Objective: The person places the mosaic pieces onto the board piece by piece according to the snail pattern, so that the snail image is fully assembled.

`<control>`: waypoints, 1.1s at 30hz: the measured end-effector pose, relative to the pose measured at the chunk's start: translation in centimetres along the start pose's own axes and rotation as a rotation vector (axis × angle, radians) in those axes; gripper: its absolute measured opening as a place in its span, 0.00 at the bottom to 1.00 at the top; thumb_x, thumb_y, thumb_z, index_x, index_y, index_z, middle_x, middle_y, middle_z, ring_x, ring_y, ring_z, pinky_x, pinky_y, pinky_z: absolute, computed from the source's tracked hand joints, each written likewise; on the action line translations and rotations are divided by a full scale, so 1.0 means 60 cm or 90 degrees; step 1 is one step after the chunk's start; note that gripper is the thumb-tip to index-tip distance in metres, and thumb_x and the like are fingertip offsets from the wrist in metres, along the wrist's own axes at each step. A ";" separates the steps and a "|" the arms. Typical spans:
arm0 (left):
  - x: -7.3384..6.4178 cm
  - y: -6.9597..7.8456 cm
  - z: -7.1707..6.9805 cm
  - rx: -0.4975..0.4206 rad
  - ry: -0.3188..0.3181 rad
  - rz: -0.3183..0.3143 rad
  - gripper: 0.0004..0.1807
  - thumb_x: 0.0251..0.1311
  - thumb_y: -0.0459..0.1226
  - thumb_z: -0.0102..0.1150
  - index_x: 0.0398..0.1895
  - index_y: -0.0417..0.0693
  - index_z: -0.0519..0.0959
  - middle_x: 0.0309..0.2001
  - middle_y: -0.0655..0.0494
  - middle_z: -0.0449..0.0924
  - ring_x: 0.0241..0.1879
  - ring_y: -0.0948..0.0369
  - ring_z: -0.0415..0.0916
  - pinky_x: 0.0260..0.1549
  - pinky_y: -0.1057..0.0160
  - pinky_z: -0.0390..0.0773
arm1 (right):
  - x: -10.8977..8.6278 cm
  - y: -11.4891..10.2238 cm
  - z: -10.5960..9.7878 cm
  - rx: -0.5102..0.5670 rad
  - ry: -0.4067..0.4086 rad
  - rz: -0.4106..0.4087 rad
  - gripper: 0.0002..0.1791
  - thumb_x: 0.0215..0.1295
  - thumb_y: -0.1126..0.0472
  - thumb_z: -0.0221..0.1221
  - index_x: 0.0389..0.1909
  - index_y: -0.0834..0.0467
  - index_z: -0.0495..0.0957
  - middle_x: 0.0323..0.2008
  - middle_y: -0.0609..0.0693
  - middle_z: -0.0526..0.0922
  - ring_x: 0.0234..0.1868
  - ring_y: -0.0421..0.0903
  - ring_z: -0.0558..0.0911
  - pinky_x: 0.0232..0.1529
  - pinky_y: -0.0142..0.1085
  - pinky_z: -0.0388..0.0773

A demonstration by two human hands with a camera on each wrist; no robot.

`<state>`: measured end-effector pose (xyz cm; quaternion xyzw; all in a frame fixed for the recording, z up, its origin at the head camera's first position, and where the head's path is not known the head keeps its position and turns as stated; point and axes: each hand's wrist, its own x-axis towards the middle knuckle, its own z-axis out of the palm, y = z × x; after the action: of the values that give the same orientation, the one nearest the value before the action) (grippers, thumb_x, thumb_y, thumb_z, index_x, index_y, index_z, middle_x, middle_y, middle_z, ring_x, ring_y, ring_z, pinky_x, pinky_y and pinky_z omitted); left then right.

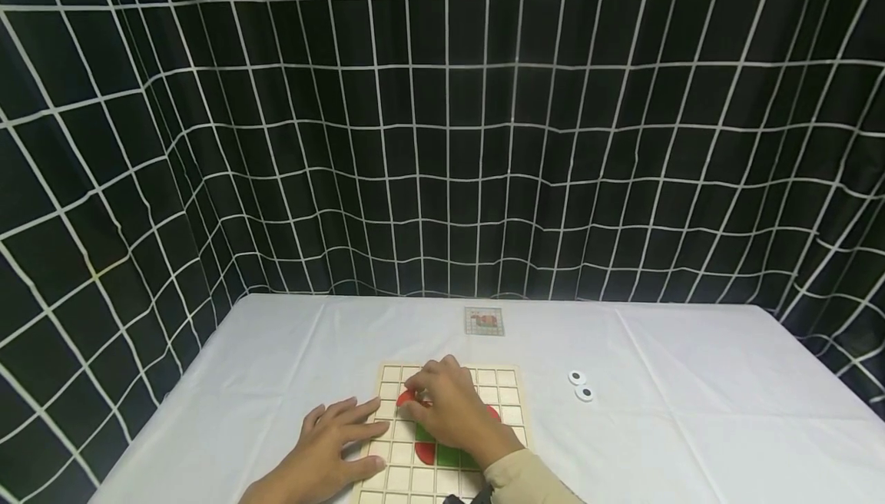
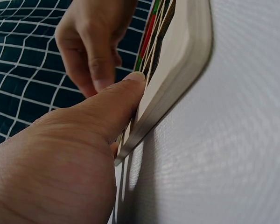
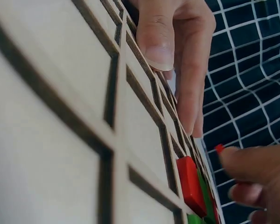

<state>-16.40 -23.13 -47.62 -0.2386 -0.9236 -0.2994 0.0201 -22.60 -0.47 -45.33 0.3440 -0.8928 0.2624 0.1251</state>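
A pale wooden grid board lies on the white-covered table. My left hand spreads its fingers over the board's left edge; in the left wrist view the thumb rests on the rim. Over the board, my right hand pinches a red piece between thumb and fingertips, and a red corner of it shows in the right wrist view. Below that hand, a red quarter-round piece and green pieces sit in grid cells. Another red piece shows beyond the right hand, which hides part of the board.
Two white discs with black dots, one just behind the other, lie right of the board. Behind the board is a small clear card with a red animal picture on a grid. A black curtain with white grid lines surrounds the table.
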 end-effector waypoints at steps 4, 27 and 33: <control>-0.001 0.001 -0.001 -0.003 -0.001 -0.002 0.31 0.58 0.62 0.56 0.58 0.54 0.79 0.69 0.53 0.63 0.68 0.42 0.52 0.58 0.30 0.37 | -0.004 0.001 0.006 -0.015 -0.035 0.018 0.15 0.59 0.51 0.66 0.44 0.54 0.84 0.38 0.39 0.80 0.37 0.39 0.67 0.41 0.38 0.66; 0.001 0.001 0.001 0.005 0.001 -0.004 0.31 0.58 0.62 0.56 0.58 0.54 0.79 0.69 0.54 0.64 0.68 0.42 0.53 0.58 0.29 0.38 | -0.001 -0.004 -0.024 0.023 0.025 -0.012 0.16 0.59 0.54 0.66 0.45 0.57 0.84 0.39 0.43 0.80 0.39 0.41 0.68 0.39 0.39 0.66; 0.001 0.001 0.000 0.001 0.003 -0.004 0.30 0.58 0.61 0.58 0.57 0.54 0.80 0.68 0.54 0.65 0.68 0.42 0.53 0.58 0.31 0.38 | 0.001 -0.015 -0.081 0.030 0.074 -0.012 0.15 0.58 0.56 0.67 0.44 0.57 0.84 0.39 0.45 0.80 0.42 0.43 0.70 0.44 0.44 0.69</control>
<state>-16.44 -23.03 -47.57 -0.2347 -0.9245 -0.2995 0.0213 -21.86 1.65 -40.91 0.3393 -0.8743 0.3016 0.1716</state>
